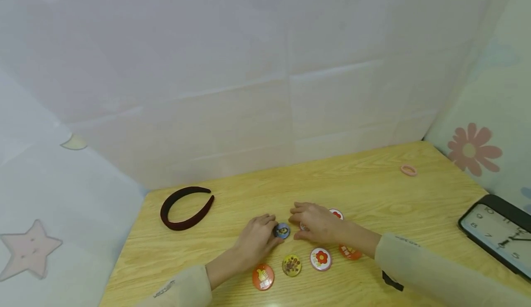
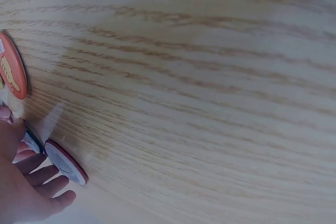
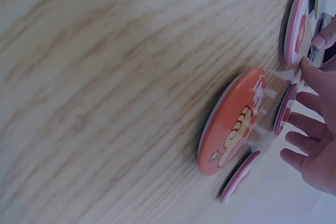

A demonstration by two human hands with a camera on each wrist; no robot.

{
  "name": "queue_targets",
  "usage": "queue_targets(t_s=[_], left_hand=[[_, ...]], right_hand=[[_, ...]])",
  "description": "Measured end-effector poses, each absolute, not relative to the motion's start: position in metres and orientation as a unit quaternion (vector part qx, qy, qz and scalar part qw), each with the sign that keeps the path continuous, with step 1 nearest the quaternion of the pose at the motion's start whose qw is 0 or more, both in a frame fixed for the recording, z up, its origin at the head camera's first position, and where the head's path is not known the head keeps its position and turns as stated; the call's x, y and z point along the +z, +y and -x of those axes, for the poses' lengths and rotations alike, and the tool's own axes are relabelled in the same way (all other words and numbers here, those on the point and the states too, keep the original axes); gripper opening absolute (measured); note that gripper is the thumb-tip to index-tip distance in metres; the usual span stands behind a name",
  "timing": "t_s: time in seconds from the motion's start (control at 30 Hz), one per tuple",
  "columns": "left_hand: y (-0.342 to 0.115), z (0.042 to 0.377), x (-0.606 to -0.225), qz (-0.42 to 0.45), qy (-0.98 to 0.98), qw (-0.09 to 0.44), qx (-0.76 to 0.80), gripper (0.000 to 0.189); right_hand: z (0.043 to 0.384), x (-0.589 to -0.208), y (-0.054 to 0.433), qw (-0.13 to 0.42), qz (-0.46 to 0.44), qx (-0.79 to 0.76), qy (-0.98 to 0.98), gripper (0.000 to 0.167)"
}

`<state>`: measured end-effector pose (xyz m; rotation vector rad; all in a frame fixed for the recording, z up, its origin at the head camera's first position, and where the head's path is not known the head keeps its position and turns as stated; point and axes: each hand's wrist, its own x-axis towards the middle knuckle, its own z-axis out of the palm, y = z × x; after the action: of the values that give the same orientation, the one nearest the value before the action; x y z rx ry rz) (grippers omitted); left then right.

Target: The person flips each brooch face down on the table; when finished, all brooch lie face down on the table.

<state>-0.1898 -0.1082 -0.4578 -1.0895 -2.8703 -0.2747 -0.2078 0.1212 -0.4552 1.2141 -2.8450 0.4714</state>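
Left hand (image 1: 254,239) pinches blue badge (image 1: 283,231); off-centre pressure could tip it; right hand (image 1: 318,223): grip indeterminable from here

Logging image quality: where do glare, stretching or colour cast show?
Head: small glare on the table at the bottom edge; left wrist: bluish-grey cast, bright spot at the top edge; right wrist: nearest orange badge looks stretched oval.

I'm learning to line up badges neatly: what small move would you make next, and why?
Probably lift the right hand gently clear. In the head view it hides most of a badge between the blue badge, where the left hand is, and the red-flowered badge showing past its wrist, so the spacing there is hard to judge.
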Motion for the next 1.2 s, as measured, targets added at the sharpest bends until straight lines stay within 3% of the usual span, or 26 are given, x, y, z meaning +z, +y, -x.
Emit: queue_targets(t_s=[0.37,0.63,0.73,1.2], left_hand=[[-0.108,0.191,-0.456,0.355,-0.93,0.037,-0.084,0.046],[-0.108,0.191,-0.455,0.363,-0.926,0.053,-0.091,0.043],[-0.108,0.191,-0.456,0.362,-0.926,0.058,-0.092,0.045],[-0.11,0.188,-0.454,0.353,-0.926,0.081,-0.105,0.059]], right_hand=[[0.211,-0.457,0.116,0.023,-0.394,0.153,-0.906,0.039],[0.216,-0.463,0.108,0.159,-0.465,0.165,-0.855,0.017],[0.217,-0.463,0.105,0.186,-0.462,0.178,-0.849,0.011],[0.207,-0.46,0.099,0.083,-0.341,0.26,-0.9,0.015]])
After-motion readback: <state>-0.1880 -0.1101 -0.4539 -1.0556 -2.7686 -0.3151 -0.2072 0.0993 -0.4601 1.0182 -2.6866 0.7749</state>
